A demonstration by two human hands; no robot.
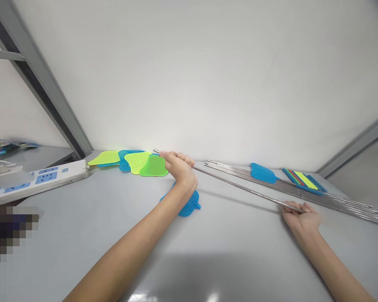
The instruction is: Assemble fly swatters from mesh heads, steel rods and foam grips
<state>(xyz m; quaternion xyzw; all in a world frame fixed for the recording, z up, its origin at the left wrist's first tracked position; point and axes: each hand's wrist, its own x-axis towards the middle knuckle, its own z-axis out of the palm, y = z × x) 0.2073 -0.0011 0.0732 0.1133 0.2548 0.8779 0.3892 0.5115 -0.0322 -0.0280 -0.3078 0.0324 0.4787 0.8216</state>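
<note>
Above tabletop (239,239), hands (179,167) well apart, gripping rod (236,184)

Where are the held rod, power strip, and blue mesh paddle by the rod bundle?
Held rod (233,183): head view, shaft, near mid-length.
Power strip (46,178): head view, a blue socket panel.
Blue mesh paddle (262,173): head view, middle of its mesh.

A person's two arms, bare to the edge of view. The left forearm (137,243) enters at seven o'clock, the right forearm (326,260) at five; both are slender and smooth, narrowing toward the wrist. The left hand (179,167) and right hand (302,218) are bare, with slim fingers (306,206).
</note>
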